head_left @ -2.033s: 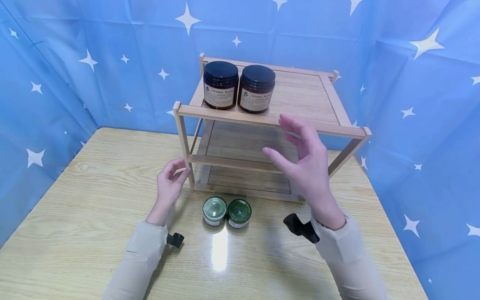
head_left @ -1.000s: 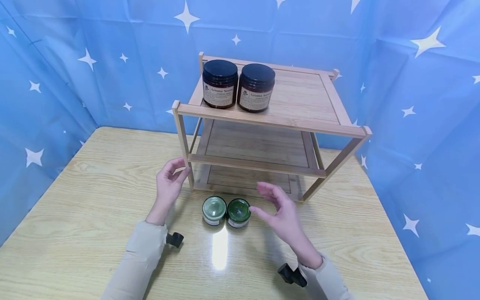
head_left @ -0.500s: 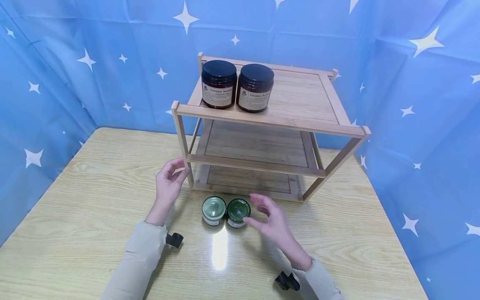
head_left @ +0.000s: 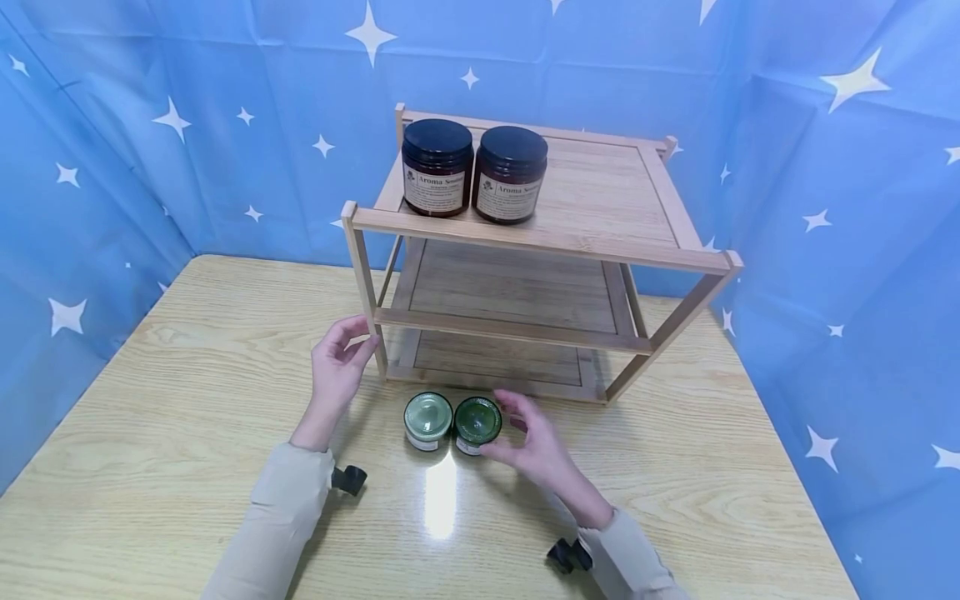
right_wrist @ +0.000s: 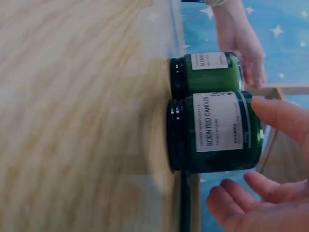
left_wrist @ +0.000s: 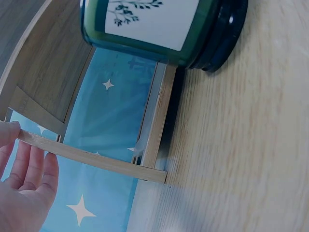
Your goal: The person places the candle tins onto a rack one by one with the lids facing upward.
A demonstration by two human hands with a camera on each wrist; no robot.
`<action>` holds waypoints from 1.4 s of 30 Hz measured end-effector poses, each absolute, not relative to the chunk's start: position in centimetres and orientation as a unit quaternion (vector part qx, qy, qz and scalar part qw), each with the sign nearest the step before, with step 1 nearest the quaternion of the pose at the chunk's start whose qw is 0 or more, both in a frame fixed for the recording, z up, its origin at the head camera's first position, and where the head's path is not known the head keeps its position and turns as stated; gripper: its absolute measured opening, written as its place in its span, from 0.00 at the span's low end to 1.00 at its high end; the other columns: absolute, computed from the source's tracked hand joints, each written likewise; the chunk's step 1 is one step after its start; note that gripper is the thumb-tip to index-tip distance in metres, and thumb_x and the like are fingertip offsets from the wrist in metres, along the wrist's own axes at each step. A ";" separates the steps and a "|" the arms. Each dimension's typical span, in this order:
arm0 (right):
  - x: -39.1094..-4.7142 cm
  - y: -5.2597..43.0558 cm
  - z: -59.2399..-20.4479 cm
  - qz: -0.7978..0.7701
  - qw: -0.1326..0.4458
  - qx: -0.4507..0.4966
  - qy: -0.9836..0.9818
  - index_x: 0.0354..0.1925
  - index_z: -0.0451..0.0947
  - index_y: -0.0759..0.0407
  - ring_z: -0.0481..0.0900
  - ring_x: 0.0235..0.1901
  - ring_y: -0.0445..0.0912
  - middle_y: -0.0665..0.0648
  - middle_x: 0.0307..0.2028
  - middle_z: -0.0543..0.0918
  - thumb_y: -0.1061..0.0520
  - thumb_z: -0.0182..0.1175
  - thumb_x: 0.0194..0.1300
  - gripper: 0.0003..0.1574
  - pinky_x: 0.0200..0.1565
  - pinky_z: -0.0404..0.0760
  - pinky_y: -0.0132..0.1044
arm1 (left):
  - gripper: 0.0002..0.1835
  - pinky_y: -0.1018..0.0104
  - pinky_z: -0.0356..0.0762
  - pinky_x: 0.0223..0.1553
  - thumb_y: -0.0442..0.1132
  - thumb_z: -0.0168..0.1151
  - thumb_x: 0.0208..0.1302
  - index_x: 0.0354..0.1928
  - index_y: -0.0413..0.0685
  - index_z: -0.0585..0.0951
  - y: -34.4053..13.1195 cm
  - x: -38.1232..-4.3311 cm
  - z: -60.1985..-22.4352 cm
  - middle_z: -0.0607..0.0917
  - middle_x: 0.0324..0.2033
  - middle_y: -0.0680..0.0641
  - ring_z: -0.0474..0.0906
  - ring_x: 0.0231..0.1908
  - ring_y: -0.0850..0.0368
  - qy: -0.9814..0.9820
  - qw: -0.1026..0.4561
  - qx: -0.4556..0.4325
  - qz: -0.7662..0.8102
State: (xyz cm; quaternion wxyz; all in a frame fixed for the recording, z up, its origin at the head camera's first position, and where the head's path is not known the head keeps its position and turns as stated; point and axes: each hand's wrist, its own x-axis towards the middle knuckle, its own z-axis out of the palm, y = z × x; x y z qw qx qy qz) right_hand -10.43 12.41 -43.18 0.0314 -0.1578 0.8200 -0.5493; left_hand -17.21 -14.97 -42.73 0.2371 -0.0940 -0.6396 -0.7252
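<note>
My left hand [head_left: 336, 367] pinches the front left post of a two-tier wooden shelf [head_left: 585, 243]; the left wrist view shows the thumb and fingers [left_wrist: 31, 169] on either side of that post. Two green scented candle jars stand upside down on the table in front of the shelf, black lids underneath. The lighter one [head_left: 428, 415] is on the left, the darker one [head_left: 477, 419] on the right, side by side. Around the darker jar's right side, my right hand [head_left: 540, 446] is spread. In the right wrist view its thumb is close to the jar [right_wrist: 217, 128], and a gap shows below to the fingers.
Two amber jars with black lids, one [head_left: 437, 171] at the left corner and another [head_left: 510, 177] beside it, stand on the top shelf. A blue star-printed curtain [head_left: 247, 183] surrounds the wooden table [head_left: 187, 375] at the back and sides.
My right hand has come down from in front of the top shelf and moved left to the darker green jar, its fingers now around the jar's side. My left hand has stayed on the post.
</note>
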 end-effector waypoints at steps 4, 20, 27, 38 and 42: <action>-10.5 12.3 -43.5 -0.549 0.052 -0.153 0.820 0.60 0.65 0.70 0.73 0.52 0.58 0.64 0.51 0.76 0.68 0.75 0.38 0.49 0.57 0.73 0.54 | 0.13 0.73 0.80 0.43 0.16 0.57 0.55 0.43 0.26 0.75 -15.0 -17.2 -42.7 0.82 0.36 0.54 0.78 0.40 0.63 -0.639 0.235 -0.091 -0.727; -11.1 11.5 -44.4 -0.529 0.066 -0.180 0.827 0.59 0.65 0.70 0.76 0.49 0.58 0.65 0.51 0.76 0.67 0.75 0.39 0.48 0.52 0.79 0.44 | 0.13 0.73 0.80 0.43 0.16 0.56 0.55 0.43 0.28 0.76 -14.9 -17.1 -42.3 0.81 0.36 0.52 0.78 0.41 0.62 -0.640 0.230 -0.087 -0.728; -11.3 11.3 -44.7 -0.504 0.050 -0.187 0.842 0.58 0.67 0.67 0.76 0.49 0.57 0.62 0.49 0.79 0.66 0.75 0.38 0.46 0.54 0.75 0.51 | 0.16 0.74 0.80 0.43 0.16 0.56 0.55 0.42 0.38 0.79 -15.0 -17.3 -42.8 0.81 0.36 0.55 0.78 0.41 0.63 -0.640 0.233 -0.089 -0.727; -11.4 11.1 -44.6 -0.516 0.068 -0.154 0.840 0.57 0.68 0.67 0.77 0.45 0.54 0.61 0.47 0.79 0.66 0.76 0.35 0.48 0.48 0.80 0.43 | 0.13 0.73 0.80 0.43 0.16 0.56 0.55 0.44 0.24 0.74 -15.1 -17.3 -42.8 0.81 0.36 0.54 0.77 0.41 0.63 -0.645 0.229 -0.082 -0.724; -11.4 11.1 -44.4 -0.515 0.070 -0.148 0.841 0.57 0.68 0.67 0.78 0.42 0.52 0.61 0.46 0.79 0.66 0.77 0.34 0.49 0.43 0.81 0.37 | 0.14 0.73 0.80 0.44 0.16 0.56 0.55 0.45 0.21 0.72 -15.0 -17.3 -42.8 0.81 0.37 0.54 0.77 0.41 0.63 -0.646 0.228 -0.085 -0.724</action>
